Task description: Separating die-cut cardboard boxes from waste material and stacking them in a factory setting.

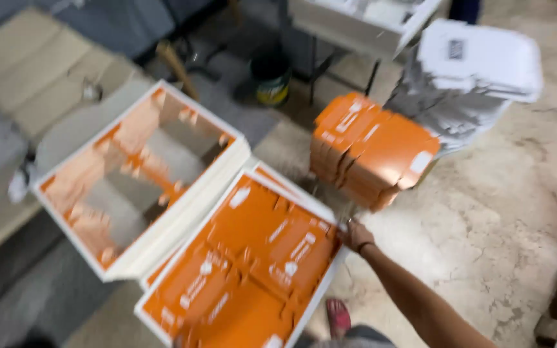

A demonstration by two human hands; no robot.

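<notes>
My right hand (354, 234) reaches out to the right edge of a stack of flat orange die-cut cardboard sheets (246, 264) and touches or grips that edge; blur hides the fingers. The sheets have white borders and lie low in front of me. To their left sits a second stack (138, 177) of leftover orange frames with the middle cut out. A pile of punched-out orange carton blanks (372, 149) stands on the floor just beyond my hand. My left hand is out of view.
A tall stack of white flat cartons (472, 74) rises at the back right. A metal-legged table (362, 26) and a dark bucket (271, 77) stand behind. My foot in a pink sandal (338, 317) rests on the cracked concrete floor (498, 212). Beige cushions (27, 77) lie at left.
</notes>
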